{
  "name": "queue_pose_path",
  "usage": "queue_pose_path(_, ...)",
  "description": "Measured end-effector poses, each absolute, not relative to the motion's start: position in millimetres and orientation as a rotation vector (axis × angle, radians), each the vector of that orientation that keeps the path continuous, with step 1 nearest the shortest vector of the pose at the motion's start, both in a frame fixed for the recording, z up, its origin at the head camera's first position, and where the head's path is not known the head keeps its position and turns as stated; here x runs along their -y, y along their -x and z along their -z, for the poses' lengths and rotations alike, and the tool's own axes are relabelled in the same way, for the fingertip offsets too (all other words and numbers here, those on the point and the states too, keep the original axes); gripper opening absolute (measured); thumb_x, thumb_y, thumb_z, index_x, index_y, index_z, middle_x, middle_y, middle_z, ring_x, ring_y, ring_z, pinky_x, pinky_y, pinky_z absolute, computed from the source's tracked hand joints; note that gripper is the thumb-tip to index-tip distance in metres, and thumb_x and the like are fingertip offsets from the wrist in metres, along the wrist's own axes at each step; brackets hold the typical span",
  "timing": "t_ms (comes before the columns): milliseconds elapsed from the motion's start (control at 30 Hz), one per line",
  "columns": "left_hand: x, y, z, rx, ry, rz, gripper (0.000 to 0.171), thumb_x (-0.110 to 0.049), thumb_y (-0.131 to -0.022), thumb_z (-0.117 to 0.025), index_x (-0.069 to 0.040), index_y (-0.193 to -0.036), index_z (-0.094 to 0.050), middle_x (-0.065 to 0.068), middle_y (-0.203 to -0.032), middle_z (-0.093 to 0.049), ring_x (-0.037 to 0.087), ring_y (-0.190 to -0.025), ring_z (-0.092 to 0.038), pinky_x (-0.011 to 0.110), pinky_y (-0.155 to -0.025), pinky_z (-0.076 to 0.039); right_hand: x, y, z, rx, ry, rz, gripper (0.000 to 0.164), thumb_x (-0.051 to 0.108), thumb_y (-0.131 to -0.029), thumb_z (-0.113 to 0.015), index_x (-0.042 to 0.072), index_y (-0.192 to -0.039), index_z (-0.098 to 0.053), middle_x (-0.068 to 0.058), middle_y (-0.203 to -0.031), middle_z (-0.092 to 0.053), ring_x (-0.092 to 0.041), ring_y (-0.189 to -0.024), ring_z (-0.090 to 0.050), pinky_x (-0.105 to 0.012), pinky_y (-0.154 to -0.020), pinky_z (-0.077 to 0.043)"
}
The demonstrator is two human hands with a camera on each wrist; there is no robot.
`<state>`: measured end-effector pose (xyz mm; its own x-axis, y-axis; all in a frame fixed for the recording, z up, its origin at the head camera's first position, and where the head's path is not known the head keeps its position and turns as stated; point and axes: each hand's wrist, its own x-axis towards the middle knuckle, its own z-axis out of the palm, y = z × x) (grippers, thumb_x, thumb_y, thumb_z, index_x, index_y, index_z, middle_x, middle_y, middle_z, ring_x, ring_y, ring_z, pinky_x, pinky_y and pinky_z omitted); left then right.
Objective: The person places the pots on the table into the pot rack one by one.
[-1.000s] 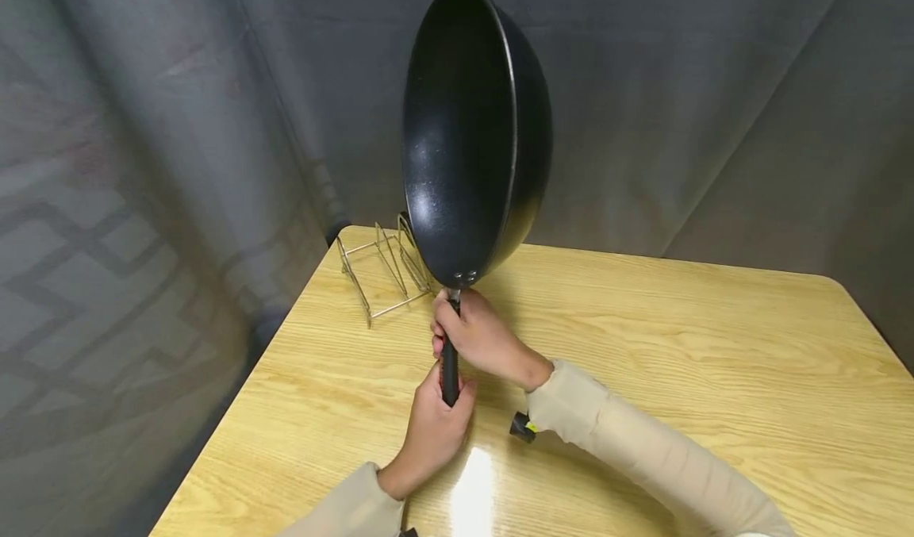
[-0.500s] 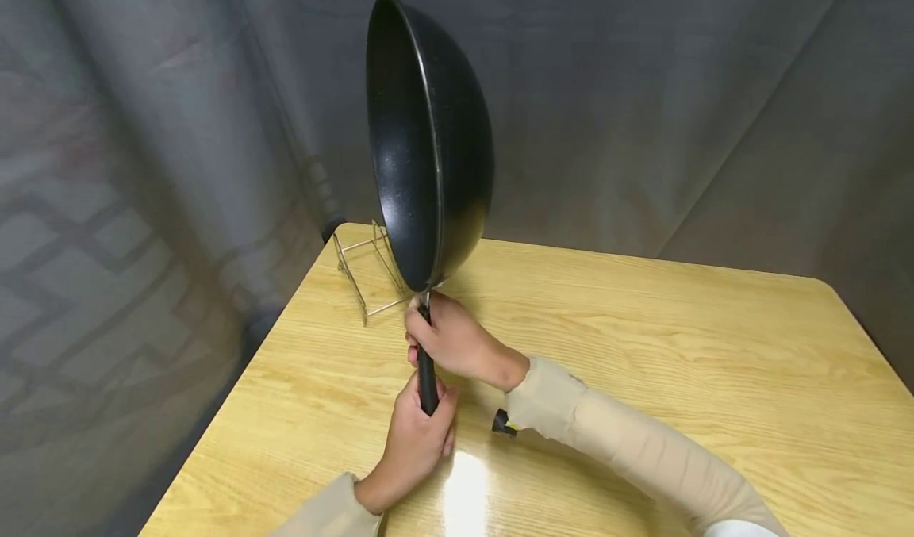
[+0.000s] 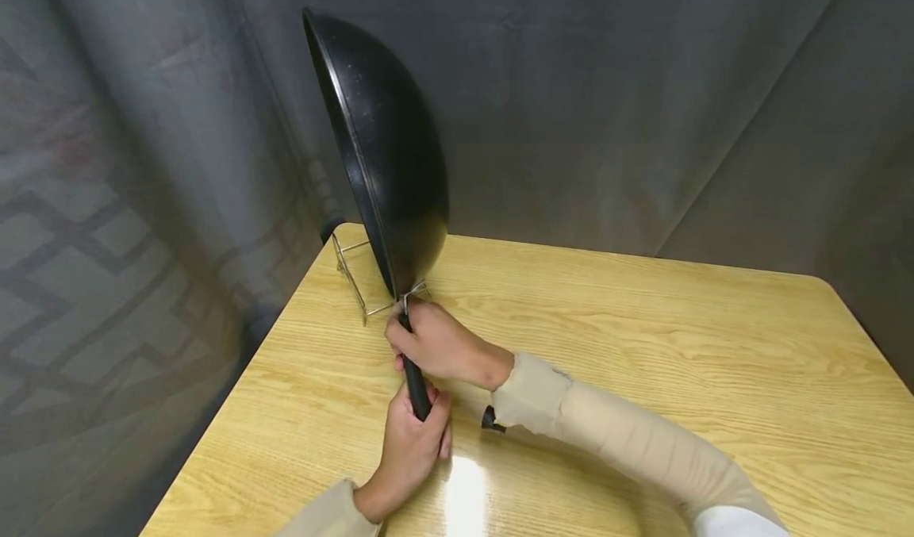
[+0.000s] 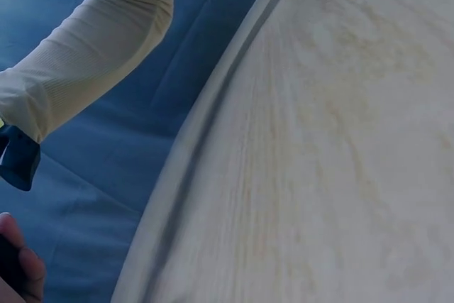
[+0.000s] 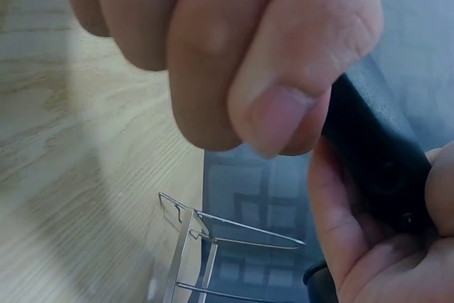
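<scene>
A deep black wok (image 3: pixel 389 140) stands on edge in the air, its rounded outside toward the right and its hollow facing left. My right hand (image 3: pixel 444 343) grips the black handle near the bowl; in the right wrist view the curled fingers (image 5: pixel 213 62) wrap it. Lower down, my left hand (image 3: pixel 412 446) holds the end of the handle (image 5: pixel 379 140). Behind the wok's lower rim is a wire rack (image 3: pixel 350 283), partly hidden by the bowl. Whether wok and rack touch, I cannot tell.
The wooden table (image 3: pixel 607 347) extends to the right. A grey curtain (image 3: pixel 643 109) hangs behind it and along the left edge. A small black device (image 3: pixel 491 420) sits under the right wrist.
Both hands have moved left with the wok. The bowl has turned and tilted left, so more of its outside shows, and it now covers more of the rack.
</scene>
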<state>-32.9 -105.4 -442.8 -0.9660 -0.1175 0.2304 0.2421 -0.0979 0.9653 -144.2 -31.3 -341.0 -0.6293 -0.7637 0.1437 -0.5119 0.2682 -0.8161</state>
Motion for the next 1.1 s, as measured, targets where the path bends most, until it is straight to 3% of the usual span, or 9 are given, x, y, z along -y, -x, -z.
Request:
queue_pose_path(333,106,27,444,1.902,0.056,2.194,0.017,0.008,-0.100,-0.049,-0.001,-0.088,-0.042,-0.001,-0.049,-0.046,0.007,-0.037,-0.047,0.024,-0.033,-0.039,39,141,342,-2.231,1.215,1.250,0.036,0.013,-0.108,-0.042,0.005,-0.078,-0.062,0.005,-0.061,-0.065,-0.010,-0.057,-0.063,-0.025,-0.058,-0.048)
queue_pose_path(833,110,22,451,1.876,0.050,2.224,0.018,0.006,-0.102,-0.050,-0.002,-0.090,-0.039,0.005,-0.051,-0.046,0.010,-0.036,-0.047,0.025,-0.034,-0.040,48,139,350,-2.192,1.203,1.266,0.031,0.009,-0.106,-0.044,0.008,-0.077,-0.054,0.001,-0.060,-0.062,-0.009,-0.054,-0.065,-0.024,-0.050,-0.044)
queue_pose_path(1100,109,18,456,1.852,0.051,2.244,0.018,0.006,-0.102,-0.048,-0.004,-0.092,-0.038,-0.003,-0.055,-0.049,0.007,-0.039,-0.050,0.023,-0.036,-0.043,51,138,356,-2.179,1.188,1.255,0.022,0.009,-0.105,-0.046,0.010,-0.085,-0.056,0.001,-0.062,-0.063,-0.007,-0.055,-0.066,-0.024,-0.052,-0.047)
